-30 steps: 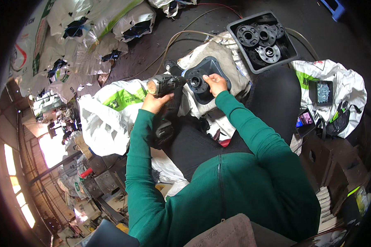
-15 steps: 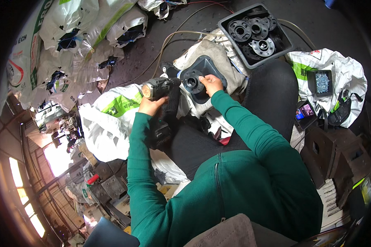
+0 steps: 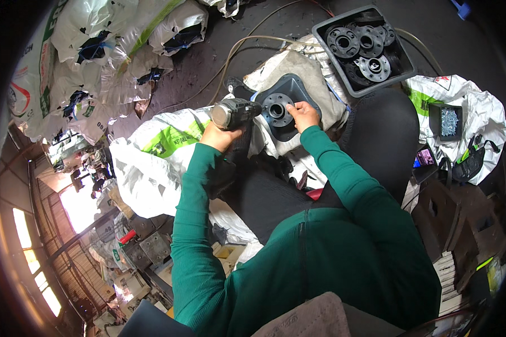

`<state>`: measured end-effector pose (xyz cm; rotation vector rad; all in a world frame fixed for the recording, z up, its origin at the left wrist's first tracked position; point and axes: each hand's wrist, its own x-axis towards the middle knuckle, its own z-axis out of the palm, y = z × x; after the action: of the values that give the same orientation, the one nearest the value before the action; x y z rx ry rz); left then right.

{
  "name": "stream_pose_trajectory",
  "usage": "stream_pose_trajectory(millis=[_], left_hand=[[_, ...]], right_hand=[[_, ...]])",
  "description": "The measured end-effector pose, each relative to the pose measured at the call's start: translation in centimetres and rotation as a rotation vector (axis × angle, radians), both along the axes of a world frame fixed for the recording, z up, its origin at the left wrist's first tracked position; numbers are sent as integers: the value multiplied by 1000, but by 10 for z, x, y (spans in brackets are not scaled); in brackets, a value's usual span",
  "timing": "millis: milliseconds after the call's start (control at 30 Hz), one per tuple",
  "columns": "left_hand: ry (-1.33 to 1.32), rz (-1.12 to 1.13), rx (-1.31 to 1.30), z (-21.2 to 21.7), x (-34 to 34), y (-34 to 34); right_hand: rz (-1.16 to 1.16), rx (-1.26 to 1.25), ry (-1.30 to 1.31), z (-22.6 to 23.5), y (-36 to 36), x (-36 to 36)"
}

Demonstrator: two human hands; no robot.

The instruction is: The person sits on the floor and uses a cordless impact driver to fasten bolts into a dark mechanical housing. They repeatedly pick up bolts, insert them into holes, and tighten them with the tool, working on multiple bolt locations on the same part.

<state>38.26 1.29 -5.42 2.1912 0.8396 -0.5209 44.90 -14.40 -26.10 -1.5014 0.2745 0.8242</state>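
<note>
My left hand [image 3: 220, 138] is wrapped round the grip of a cordless drill [image 3: 236, 114], whose front end points right at a round black flange [image 3: 276, 110]. That flange has a raised hub with a central hole and small holes around its rim. The thumb and fingers of my right hand [image 3: 305, 117] pinch its right edge. Beneath it lies a dark grey tray [image 3: 295, 85] on a beige cloth [image 3: 315, 67]. Whether the drill's tip touches the flange I cannot tell.
Beyond my right knee stands a grey bin [image 3: 403, 72] with several black flanges. To the right, a small black box of screws [image 3: 449, 122] sits on a white sack [image 3: 483, 106], near a phone [image 3: 424, 157]. Filled sacks [image 3: 112, 33] are piled at far left; a hose [image 3: 233, 50] crosses the floor.
Both hands, the drill and the flange appear shifted slightly right in the picture, along with the surroundings. The flange now shows more face-on, and the drill's angle has turned a little.
</note>
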Motion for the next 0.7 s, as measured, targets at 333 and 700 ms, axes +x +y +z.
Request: stream_pose_trajectory(millis=[333, 700], left_hand=[[12, -2, 14, -13, -1, 6], [-330, 351, -174, 23, -36, -37]], right_hand=[[59, 33, -4, -1, -4, 4], [228, -165, -279, 0, -10, 9]])
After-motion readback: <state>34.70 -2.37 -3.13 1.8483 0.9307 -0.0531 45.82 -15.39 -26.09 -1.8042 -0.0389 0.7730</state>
